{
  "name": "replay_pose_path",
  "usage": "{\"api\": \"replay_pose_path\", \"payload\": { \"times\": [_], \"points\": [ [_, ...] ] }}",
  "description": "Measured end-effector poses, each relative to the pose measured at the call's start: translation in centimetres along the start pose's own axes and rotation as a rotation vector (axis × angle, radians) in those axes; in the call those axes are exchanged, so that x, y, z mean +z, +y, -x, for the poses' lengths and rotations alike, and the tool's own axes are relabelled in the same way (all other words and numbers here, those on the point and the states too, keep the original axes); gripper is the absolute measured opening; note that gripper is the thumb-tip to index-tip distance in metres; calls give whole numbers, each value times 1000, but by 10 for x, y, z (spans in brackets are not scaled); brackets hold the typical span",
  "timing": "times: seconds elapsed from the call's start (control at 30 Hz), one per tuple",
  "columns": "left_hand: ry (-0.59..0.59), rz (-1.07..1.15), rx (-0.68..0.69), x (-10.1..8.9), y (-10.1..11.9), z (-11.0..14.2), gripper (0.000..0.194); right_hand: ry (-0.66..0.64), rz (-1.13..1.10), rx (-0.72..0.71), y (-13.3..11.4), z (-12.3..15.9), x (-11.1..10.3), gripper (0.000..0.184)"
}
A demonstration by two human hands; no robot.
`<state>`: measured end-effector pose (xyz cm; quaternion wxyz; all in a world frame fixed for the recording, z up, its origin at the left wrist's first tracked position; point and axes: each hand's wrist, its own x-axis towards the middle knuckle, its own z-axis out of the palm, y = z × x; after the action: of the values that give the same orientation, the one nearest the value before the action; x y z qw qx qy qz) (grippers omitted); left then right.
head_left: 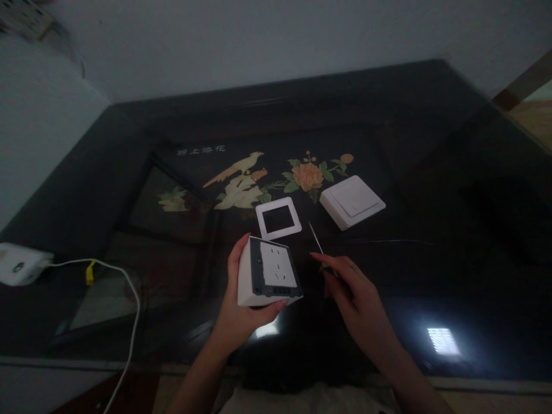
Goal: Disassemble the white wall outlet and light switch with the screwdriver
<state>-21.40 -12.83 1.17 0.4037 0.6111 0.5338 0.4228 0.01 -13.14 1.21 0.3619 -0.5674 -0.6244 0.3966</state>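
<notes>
My left hand is closed around a white wall socket on its mounting box, tilted so its slotted face and dark grey inner frame show. In my right hand is a thin screwdriver, its metal shaft pointing up and left, apart from the socket; the fingers cover most of its handle. Just beyond the socket, a white square cover frame lies flat on the table. A white wall switch on its box rests farther right.
The dark glossy table carries an inlaid bird-and-flower picture. At the left lies a white plug or adapter with a white cable running toward the front edge. A power strip is at the upper left.
</notes>
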Motion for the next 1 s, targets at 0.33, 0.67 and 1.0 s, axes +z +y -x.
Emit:
{"api": "replay_pose_path", "payload": {
  "times": [0.33,0.67,1.0],
  "points": [
    [84,-332,48,-20,-12,0,102,102,-214,48,-1,4,-11,28],
    [-18,-541,67,-10,-16,0,106,95,-405,160,0,6,-15,40],
    [-69,-322,95,-34,-5,-24,106,306,-723,184,2,7,-18,22]
  ]
}}
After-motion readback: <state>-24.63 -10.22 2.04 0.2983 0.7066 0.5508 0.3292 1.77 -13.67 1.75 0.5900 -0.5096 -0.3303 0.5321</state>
